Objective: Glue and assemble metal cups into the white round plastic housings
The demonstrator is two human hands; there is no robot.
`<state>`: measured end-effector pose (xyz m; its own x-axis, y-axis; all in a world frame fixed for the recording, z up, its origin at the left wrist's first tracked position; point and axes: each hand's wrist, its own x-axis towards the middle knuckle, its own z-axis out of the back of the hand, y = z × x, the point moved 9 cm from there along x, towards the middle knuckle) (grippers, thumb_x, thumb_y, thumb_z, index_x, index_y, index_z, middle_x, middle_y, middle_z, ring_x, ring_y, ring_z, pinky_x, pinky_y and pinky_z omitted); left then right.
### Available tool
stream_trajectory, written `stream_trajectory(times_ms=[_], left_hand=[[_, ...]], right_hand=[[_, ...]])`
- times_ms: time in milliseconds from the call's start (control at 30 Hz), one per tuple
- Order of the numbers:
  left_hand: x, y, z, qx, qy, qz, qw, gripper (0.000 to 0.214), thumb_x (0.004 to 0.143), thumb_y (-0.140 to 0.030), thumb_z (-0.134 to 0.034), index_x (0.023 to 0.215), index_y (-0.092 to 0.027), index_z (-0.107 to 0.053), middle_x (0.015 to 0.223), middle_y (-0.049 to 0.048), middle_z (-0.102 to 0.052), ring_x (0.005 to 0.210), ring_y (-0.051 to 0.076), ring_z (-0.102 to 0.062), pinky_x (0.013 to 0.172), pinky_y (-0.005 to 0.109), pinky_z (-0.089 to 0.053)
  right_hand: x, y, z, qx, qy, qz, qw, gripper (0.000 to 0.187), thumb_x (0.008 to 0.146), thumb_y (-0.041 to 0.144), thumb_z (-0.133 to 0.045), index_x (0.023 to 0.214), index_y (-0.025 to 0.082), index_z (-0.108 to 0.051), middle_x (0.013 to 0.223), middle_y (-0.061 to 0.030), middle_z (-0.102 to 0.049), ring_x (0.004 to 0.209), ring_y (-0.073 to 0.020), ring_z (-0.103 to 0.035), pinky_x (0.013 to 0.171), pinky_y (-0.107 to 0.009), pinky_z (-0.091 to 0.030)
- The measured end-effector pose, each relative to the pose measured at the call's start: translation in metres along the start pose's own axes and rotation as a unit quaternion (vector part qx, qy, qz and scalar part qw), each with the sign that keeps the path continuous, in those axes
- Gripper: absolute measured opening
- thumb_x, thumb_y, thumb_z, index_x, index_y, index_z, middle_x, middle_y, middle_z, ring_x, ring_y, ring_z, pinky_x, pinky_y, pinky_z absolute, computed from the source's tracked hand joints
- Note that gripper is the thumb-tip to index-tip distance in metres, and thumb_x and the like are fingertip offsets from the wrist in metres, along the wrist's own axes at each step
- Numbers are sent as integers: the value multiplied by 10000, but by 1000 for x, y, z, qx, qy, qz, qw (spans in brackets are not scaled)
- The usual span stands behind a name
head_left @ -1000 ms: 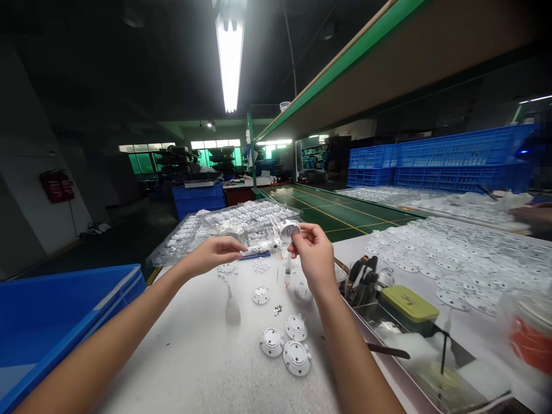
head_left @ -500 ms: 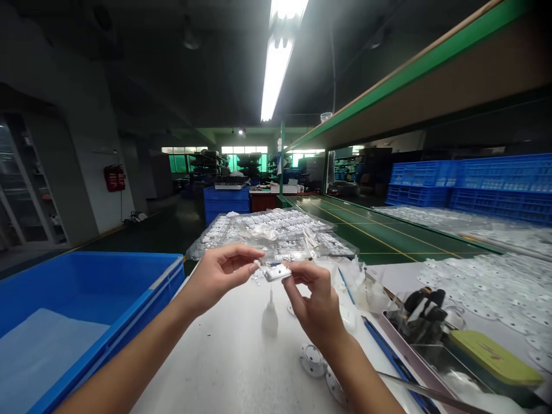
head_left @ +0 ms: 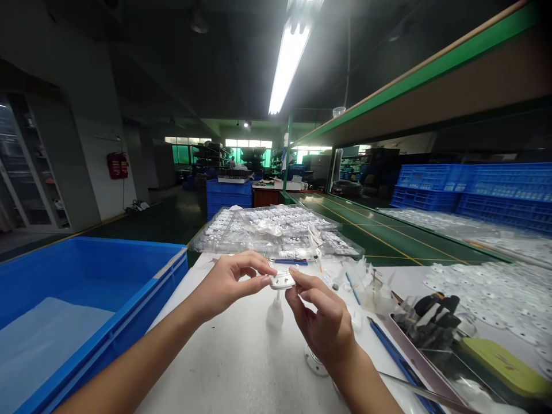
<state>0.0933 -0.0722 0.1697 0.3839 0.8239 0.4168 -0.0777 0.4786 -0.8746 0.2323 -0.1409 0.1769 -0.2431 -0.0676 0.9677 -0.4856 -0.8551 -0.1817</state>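
A small white round plastic part [head_left: 282,280] with dark holes is held up over the white table, tilted toward me. My right hand [head_left: 321,313] pinches its right edge between thumb and fingers. At the left edge are the thumb and fingertips of my left hand [head_left: 235,283], closed on the part; whether a smaller piece sits under them is hidden. Just below stands a translucent squeeze bottle [head_left: 275,315] with a thin nozzle. Another white disc [head_left: 314,362] lies on the table, partly covered by my right wrist.
A blue bin [head_left: 142,299] stands at the left. Clear trays of white parts [head_left: 284,221] fill the table's far end. At the right are a tool box [head_left: 414,351] with a yellow-green lid [head_left: 504,362], blue pens [head_left: 394,356] and many white discs [head_left: 495,299]. A green-edged shelf [head_left: 431,69] overhangs.
My left hand has moved right, and its fingertips now meet the part. The part has tilted so its holed face shows more. The view has shifted slightly.
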Motion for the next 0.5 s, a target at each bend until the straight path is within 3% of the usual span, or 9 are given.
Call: stream_trajectory(times_ms=[200,500], left_hand=[[0,3,-7,-97,13,15,995,122,815,-270,-687,913,-204,-716,967,48,-573,914,166,-554,812,268,-454],[0,10,-15,-175,26,11,984,77,823,-240,-678,880,-217,-723,922,30,-550,876,136,-502,798,247,-404]], right_hand=[[-4,-4,3,40,-24,-35,998,383,761,-57,-613,933,205,-392,985,-154,-664,721,-163,-645,566,-295,-547],[-7,0,4,46,-35,-56,997,348,755,-55,-605,732,212,-384,960,-83,-669,759,-178,-649,530,-289,-534]])
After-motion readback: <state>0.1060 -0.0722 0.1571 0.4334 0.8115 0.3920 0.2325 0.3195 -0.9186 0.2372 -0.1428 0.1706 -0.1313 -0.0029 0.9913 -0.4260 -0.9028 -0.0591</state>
